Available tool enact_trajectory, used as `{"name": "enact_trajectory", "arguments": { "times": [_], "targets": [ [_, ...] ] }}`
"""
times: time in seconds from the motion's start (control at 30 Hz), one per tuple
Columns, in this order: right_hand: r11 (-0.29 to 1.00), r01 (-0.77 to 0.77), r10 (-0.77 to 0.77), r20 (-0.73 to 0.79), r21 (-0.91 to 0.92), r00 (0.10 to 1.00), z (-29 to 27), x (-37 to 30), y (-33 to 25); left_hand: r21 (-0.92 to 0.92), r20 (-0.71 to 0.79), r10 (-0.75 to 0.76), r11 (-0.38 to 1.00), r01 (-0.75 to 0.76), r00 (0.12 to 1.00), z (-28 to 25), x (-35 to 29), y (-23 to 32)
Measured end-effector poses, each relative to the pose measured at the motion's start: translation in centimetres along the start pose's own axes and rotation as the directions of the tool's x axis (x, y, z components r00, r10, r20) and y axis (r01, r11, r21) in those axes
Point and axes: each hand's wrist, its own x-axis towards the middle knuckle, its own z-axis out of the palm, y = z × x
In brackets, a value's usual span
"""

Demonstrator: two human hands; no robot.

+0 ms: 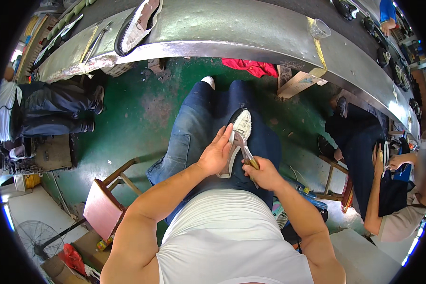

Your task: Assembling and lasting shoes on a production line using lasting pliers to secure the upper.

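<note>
A whitish shoe (243, 124) with a dark sole edge lies across my lap, its toe pointing away from me. My left hand (215, 155) rests along its left side, fingers stretched toward the toe and the thumb near the upper's edge; it holds the shoe steady. My right hand (266, 174) is wrapped round the brownish handles of metal pliers (240, 142). The plier jaws are at the shoe's middle, close to my left fingertips. Whether they pinch the material cannot be made out. Part of the shoe is hidden by my left hand.
A metal bench (222, 23) runs ahead, bearing a similar shoe (136, 29), a hand tool (97, 42) and a clear plastic cup (320, 29). Below it lies red cloth (251, 66). A chair (104, 208) stands left. Co-workers are at both sides, one seated at right (357, 137).
</note>
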Motion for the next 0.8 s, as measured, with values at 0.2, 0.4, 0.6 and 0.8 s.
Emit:
{"name": "enact_trajectory", "arguments": {
  "times": [0.2,0.4,0.6,0.8],
  "targets": [
    [0.915,-0.287,0.208,0.277,0.283,0.938,-4.4,-1.8,-2.8,0.065,0.114,-0.076,0.996,0.069,0.991,-1.3,0.6,2.5],
    [0.982,0.028,-0.044,-0.081,-0.186,0.996,-3.9,0.7,-4.3,0.303,0.265,-0.155,0.950,0.071,0.952,-1.8,1.5,4.2],
    [0.911,0.195,-0.223,-0.035,-0.363,0.974,-3.3,1.6,-6.2,0.065,0.143,-0.302,0.953,0.295,0.943,-0.6,-0.9,2.9],
    [0.667,0.217,-0.294,0.016,-0.713,0.956,-1.5,-0.1,-2.9,-0.270,0.275,-0.177,0.929,0.252,0.945,0.2,-1.3,0.1]
  ]
}}
